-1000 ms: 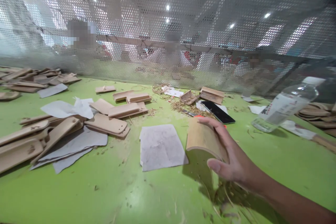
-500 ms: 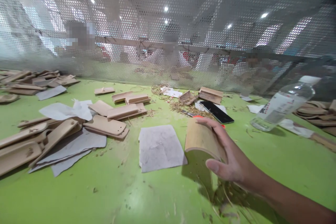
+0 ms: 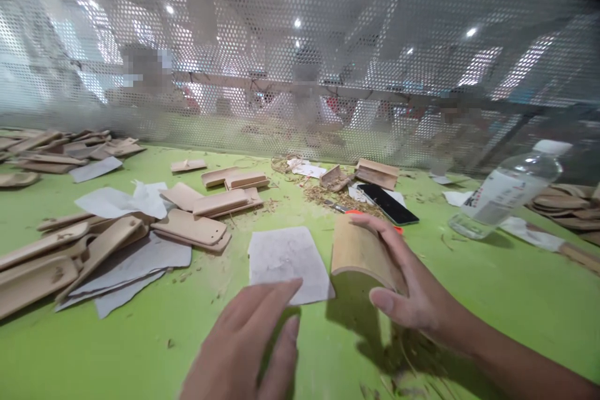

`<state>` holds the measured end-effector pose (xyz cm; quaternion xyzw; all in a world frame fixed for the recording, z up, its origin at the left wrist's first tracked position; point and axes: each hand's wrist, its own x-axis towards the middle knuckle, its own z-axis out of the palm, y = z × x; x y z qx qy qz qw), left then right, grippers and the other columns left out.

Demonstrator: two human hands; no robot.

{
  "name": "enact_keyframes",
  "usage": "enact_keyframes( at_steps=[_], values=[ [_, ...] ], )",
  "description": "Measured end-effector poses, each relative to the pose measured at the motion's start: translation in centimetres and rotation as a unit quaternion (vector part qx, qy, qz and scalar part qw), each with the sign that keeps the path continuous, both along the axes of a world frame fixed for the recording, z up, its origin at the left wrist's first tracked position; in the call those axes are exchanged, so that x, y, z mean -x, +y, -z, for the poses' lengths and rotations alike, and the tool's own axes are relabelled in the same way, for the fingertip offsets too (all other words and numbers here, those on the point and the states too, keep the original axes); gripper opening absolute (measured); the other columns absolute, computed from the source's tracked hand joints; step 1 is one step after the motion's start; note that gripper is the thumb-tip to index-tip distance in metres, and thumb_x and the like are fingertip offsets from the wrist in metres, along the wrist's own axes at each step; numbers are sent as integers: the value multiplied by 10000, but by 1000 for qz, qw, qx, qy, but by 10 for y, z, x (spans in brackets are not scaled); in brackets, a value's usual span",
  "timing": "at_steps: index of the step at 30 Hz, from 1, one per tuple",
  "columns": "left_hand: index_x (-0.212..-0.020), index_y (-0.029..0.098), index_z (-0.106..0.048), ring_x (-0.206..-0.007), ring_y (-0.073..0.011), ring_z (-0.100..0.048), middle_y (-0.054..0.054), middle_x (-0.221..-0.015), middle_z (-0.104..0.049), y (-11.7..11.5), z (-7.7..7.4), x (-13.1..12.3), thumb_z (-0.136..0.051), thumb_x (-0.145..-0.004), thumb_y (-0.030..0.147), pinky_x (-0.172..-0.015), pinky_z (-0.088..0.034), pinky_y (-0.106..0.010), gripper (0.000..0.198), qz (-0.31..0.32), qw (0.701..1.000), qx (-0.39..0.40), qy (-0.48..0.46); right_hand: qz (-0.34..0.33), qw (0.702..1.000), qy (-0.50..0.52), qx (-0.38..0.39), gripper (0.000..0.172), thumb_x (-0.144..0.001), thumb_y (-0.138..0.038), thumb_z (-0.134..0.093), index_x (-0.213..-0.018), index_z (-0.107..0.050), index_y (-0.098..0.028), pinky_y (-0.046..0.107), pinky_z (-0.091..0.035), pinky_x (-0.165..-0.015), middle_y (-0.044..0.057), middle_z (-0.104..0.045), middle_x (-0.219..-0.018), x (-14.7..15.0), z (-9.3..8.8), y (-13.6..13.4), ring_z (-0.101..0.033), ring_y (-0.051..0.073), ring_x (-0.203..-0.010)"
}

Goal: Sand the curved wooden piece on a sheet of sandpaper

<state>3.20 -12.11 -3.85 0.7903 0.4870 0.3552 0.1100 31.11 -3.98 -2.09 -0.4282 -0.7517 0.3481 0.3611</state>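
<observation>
The curved bamboo piece [image 3: 359, 251] is grasped at its right side by the right hand [image 3: 413, 281]. The left hand [image 3: 241, 331] is held loosely unfolded; just beyond it, the paper sheet [image 3: 285, 256] is partly overlapped.

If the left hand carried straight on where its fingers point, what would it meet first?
Probably the grey sheet, which the left hand overlaps in view, though contact is unclear. Passing above it, the hand would likely meet the curved wooden piece.

A clear bottle [image 3: 509, 190] is right of a phone [image 3: 388, 203], before a perforated screen [image 3: 262, 25].
</observation>
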Motion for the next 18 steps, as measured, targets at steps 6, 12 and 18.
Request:
enact_keyframes(
  at_steps=[6,12,18],
  values=[
    [-1419,229,-636,-1383,-365,-560,-93,-1473,-623,14,4,-3,-579,-1035,348,-1110,-486,-604,406,16,985,-1,172,-14,998,-53,-24,772,-770,-700,-719,-1431,-475,-384,644,-345,-1172,100,-408,-1526,-4,3,2,-343,472,-1453],
    [-1116,265,-716,-1133,-297,-714,-51,-1214,-750,7,-3,2,-581,-1028,291,-1117,-490,-570,164,11,991,35,130,-83,986,-140,-31,888,-630,-576,-860,-1411,-484,-383,691,-307,-1172,101,-246,-1601,8,-5,0,-287,505,-1479],
    [-1415,261,-612,-1205,-320,-669,-99,-1356,-684,18,1,-3,-655,-977,249,-982,-593,-456,440,-45,993,45,100,-187,962,-200,-5,975,-501,-499,-916,-1382,-540,-318,639,-372,-1158,130,-243,-1573,36,-11,4,-415,481,-1405]
  ],
)
